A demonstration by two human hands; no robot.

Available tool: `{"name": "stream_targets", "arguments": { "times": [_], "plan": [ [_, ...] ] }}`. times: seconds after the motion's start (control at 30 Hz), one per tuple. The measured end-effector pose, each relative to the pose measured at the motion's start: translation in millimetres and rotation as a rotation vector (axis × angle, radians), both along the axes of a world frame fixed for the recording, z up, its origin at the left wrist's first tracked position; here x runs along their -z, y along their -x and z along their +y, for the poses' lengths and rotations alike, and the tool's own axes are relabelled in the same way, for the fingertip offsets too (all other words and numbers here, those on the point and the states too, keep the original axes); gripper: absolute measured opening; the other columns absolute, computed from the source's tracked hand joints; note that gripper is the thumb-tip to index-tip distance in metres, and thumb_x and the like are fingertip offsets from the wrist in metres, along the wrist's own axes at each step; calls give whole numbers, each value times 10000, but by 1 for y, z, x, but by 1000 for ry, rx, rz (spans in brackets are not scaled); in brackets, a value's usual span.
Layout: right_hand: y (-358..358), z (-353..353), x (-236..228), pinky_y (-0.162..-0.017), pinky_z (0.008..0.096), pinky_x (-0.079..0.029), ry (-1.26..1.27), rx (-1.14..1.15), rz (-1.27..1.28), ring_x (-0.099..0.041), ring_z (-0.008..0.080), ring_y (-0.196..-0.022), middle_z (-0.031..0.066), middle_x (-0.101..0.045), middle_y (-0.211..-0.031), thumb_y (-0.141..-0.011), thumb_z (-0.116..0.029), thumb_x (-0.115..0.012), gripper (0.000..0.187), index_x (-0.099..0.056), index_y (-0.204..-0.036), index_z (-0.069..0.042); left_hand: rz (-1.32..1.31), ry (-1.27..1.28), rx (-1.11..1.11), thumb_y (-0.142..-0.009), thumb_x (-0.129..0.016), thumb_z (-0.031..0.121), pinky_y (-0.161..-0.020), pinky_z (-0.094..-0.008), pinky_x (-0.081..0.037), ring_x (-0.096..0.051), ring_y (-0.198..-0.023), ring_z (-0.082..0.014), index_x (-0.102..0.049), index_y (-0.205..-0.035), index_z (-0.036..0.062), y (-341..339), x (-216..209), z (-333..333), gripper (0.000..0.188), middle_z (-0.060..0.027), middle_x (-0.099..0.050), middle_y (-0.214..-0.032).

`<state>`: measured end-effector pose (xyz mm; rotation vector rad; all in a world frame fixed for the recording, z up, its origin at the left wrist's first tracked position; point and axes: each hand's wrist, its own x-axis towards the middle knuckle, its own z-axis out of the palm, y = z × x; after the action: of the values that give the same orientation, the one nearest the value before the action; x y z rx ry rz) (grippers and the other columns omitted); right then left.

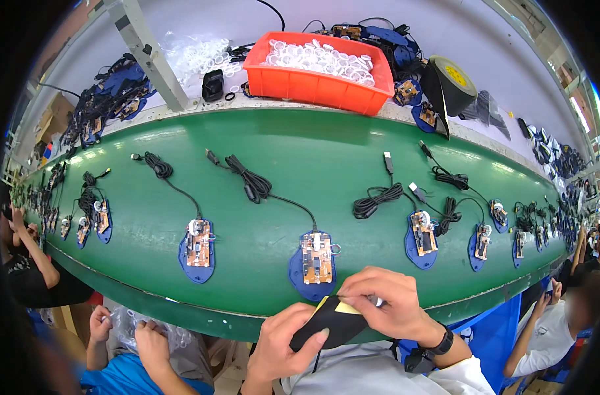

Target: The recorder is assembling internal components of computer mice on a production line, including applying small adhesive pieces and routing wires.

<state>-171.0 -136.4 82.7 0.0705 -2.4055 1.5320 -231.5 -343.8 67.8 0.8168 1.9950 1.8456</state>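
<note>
A piece of black sheet (329,325) with yellow showing along its upper edge is stretched between my hands, over the near edge of the belt. My left hand (279,345) grips its left end, thumb on top. At the upper right corner, the fingers of my right hand (385,304) pinch it beside the yellow part. Something small and pale shows at my right fingers, too hidden to name. Just beyond my hands lies a blue mouse base (311,288) with a brown circuit board (316,258) and a coiled black cable (247,179).
More blue bases with boards and cables lie along the green belt (267,141), including one mouse base (196,271) at left. On the back ledge stand a red bin (313,89) of white rings and a black roll (453,85) with yellow core. Co-workers sit on both sides.
</note>
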Motion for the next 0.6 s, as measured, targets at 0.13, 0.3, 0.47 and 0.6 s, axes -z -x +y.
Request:
{"name": "stream_targets", "arguments": {
  "times": [0.13,0.3,0.47,0.6],
  "plan": [
    [1,-2,1,-653,332,-583,-68,53,57,-716,266,-765,137,-759,-971,-815,125,-763,201,-737,-982,16,-16,137,37,-862,-843,89,-512,-378,-438,-551,-534,-237,-637,-773,-16,0,10,-15,247,-112,-607,-671],
    [7,17,-9,-654,322,-555,-241,452,268,-699,240,-761,156,-735,-945,-853,140,-734,191,-692,-996,20,14,228,52,-829,-904,157,-477,-364,-361,-470,-485,-223,-586,-676,2,0,17,-25,386,-88,-533,-562],
    [21,25,-7,-739,343,-573,-47,65,-21,-719,252,-860,132,-741,-993,-904,84,-730,168,-688,-1042,-1,153,156,129,-828,-881,157,-572,-381,-425,-571,-604,-248,-620,-782,9,0,16,-25,303,-85,-644,-744],
    [26,22,11,-744,381,-576,-63,-44,-131,-724,301,-842,128,-746,-958,-930,22,-731,132,-689,-1052,-10,486,289,95,-877,-824,217,-764,-407,-485,-660,-935,-283,-627,-891,30,-3,15,-7,272,-119,-695,-1098]
  ]
}}
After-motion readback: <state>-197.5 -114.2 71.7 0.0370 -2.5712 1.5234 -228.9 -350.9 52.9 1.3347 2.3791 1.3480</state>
